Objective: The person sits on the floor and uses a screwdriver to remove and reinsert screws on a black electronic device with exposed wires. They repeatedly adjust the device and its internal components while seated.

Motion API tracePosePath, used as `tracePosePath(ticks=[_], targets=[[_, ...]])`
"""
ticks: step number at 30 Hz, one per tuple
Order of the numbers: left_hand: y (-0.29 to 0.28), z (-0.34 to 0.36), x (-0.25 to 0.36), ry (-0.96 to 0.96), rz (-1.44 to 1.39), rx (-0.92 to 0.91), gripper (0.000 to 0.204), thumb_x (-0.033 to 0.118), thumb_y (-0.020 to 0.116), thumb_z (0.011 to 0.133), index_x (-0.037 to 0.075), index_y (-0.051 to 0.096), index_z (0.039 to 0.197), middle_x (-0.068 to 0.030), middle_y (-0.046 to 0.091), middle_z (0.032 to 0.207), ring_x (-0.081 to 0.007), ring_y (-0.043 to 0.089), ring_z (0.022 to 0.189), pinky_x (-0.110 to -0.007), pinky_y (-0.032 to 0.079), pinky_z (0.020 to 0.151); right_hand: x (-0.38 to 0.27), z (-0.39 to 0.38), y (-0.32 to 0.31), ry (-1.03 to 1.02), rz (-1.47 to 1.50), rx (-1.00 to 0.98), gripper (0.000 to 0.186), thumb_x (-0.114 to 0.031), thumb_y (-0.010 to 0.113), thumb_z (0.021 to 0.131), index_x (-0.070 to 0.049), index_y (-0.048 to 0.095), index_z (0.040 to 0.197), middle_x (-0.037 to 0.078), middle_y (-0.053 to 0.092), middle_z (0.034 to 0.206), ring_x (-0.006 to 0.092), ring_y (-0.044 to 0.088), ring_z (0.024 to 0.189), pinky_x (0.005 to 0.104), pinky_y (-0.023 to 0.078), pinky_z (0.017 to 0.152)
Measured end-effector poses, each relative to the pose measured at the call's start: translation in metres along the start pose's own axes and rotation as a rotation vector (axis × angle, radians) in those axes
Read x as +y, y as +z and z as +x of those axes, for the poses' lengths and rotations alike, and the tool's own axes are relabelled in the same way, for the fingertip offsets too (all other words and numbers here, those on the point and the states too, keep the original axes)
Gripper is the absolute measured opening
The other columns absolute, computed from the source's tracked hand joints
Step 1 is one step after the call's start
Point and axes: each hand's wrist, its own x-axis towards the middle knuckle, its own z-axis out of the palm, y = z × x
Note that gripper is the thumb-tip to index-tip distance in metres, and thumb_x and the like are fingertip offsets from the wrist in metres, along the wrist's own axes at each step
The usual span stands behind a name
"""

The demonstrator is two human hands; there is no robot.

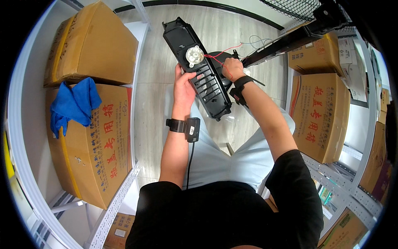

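My left hand (184,85) grips the lower left edge of a long black plastic panel (213,103), its thumb over the slotted part. The panel tilts from upper left to lower right. A round whitish part (195,55) sits on it, and red wires (224,54) run from there toward my right hand. Beyond the panel's right side, my right hand (233,69) is closed beside a black upright post (282,42). What its fingers hold is hidden. A dark rounded piece (218,58) shows partly behind the panel. Both wrists wear black straps with small boxes.
Large cardboard boxes (93,45) stand on the left shelf, with a blue cloth (76,103) draped over one. More boxes (317,116) fill the right shelf. Blue wires (259,40) loop near the post. Black wire mesh (290,9) is at the upper right.
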Motion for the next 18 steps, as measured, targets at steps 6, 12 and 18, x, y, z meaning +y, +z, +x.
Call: tracePosePath(ticks=[6,12,18], targets=[[-0.003,0.001,-0.003,0.002,0.008,0.024,0.048,-0.003,0.051,0.078,0.007,0.046,0.125,-0.0089,0.057,0.122,-0.0261,0.056,0.114,-0.044,0.047,0.097,0.016,0.004,0.008,0.066,-0.072,-0.036,0.029,-0.020,0.057,0.085,-0.005,0.071,0.105,0.018,0.069,0.108,0.0340,0.068,0.100,0.0481,0.056,0.081],[-0.004,0.003,-0.004,-0.014,-0.004,0.016,0.048,-0.003,0.051,0.079,0.006,0.046,0.126,-0.0100,0.057,0.122,-0.0265,0.057,0.113,-0.044,0.047,0.096,0.031,0.000,0.015,-0.083,0.103,0.152,0.035,-0.015,0.059,0.079,-0.004,0.064,0.112,0.024,0.068,0.096,0.0402,0.067,0.089,0.0470,0.055,0.075],[-0.002,0.001,-0.003,0.007,-0.017,0.034,0.048,-0.002,0.053,0.079,0.008,0.042,0.125,-0.0091,0.054,0.118,-0.0246,0.058,0.106,-0.042,0.050,0.090,0.028,-0.031,0.009,-0.103,0.356,0.256,0.040,-0.019,0.066,0.077,-0.010,0.063,0.115,0.021,0.069,0.092,0.0377,0.067,0.089,0.0468,0.054,0.078]])
